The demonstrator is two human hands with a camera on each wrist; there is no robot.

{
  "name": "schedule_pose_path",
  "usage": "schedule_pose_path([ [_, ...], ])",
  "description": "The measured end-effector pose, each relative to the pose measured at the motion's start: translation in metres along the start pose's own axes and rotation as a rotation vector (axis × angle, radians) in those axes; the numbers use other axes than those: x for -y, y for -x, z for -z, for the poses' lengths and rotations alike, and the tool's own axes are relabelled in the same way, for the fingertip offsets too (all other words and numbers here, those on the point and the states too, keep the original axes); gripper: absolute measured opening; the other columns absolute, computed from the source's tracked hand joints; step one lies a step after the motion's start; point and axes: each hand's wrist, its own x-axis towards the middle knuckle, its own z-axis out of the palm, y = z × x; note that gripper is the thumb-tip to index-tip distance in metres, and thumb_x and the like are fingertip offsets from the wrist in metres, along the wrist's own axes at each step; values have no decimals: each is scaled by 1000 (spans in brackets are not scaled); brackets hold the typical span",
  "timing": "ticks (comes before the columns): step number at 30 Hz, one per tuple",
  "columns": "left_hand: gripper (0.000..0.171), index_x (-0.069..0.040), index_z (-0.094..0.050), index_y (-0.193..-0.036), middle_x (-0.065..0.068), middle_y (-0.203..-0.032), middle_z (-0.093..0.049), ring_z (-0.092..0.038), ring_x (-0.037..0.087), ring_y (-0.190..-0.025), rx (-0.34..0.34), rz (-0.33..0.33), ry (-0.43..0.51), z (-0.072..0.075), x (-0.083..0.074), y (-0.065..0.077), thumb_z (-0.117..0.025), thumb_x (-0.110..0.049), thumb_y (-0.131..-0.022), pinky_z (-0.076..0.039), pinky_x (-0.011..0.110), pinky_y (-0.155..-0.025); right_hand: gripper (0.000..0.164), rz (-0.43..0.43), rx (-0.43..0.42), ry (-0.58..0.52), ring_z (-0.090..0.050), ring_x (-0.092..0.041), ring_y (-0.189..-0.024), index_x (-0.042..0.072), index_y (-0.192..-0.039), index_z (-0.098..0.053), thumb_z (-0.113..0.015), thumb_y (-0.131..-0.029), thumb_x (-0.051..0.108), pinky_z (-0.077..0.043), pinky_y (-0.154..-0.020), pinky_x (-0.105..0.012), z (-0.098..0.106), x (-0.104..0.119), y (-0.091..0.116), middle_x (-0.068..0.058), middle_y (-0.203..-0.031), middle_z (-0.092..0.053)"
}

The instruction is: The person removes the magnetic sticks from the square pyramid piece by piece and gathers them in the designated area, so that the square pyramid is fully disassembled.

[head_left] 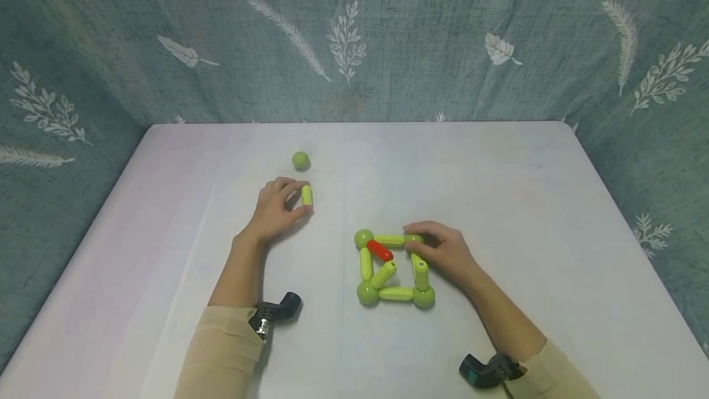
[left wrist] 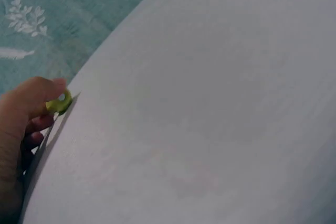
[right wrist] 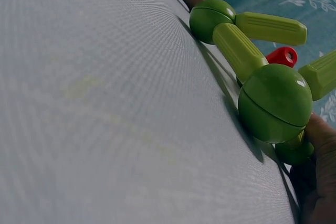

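My left hand (head_left: 279, 208) pinches a short yellow-green rod (head_left: 307, 195) between thumb and fingers; the rod's round end (left wrist: 61, 97) shows in the left wrist view. Just beyond that hand lies a loose green ball (head_left: 301, 161). A square of green balls and yellow-green rods (head_left: 396, 294) lies on the table. At its far right corner, my right hand (head_left: 443, 248) grips the corner ball (head_left: 413, 239). A red rod (head_left: 380, 250) slants from the far left ball (head_left: 364, 238). Two yellow-green rods rise from the near left ball (head_left: 368, 292) and near right ball (head_left: 423, 297).
Everything lies on a white table (head_left: 487, 177) with rounded far corners. Teal cloth (head_left: 399, 48) with white leaf prints hangs behind and along both sides. Each wrist wears a black camera mount, one left (head_left: 277, 310) and one right (head_left: 490, 370).
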Motion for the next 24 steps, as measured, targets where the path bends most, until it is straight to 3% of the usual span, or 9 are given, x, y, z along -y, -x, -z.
schedule_pose_path([
  [9, 55, -10, -53, -132, 13, -126, -49, -39, 33, -117, 13, 20, 6, 9, 14, -7, -63, -28, -81, -28, 51, -100, 28, 12, -4, -17, -58, -19, -112, 9, -107, -69, -75, -80, 14, -42, -100, -27, 0, -3, 0, -3, -111, -68],
  [16, 56, -13, -51, -134, 11, -129, -48, -39, 31, -115, 24, 60, 26, 11, 15, -9, -62, -30, -82, -30, 49, -97, 28, 22, -8, 0, -59, -18, -112, 10, -107, -69, -75, -79, 13, -42, -100, -27, -1, -4, 0, -2, -110, -69],
  [24, 60, -13, -48, -137, 11, -129, -46, -37, 30, -118, -47, 91, 62, 6, 12, -5, -63, -33, -82, -32, 50, -97, 28, 32, -4, -4, -59, -17, -110, 10, -107, -69, -75, -80, 13, -43, -99, -25, 0, -5, -1, -3, -110, -68],
])
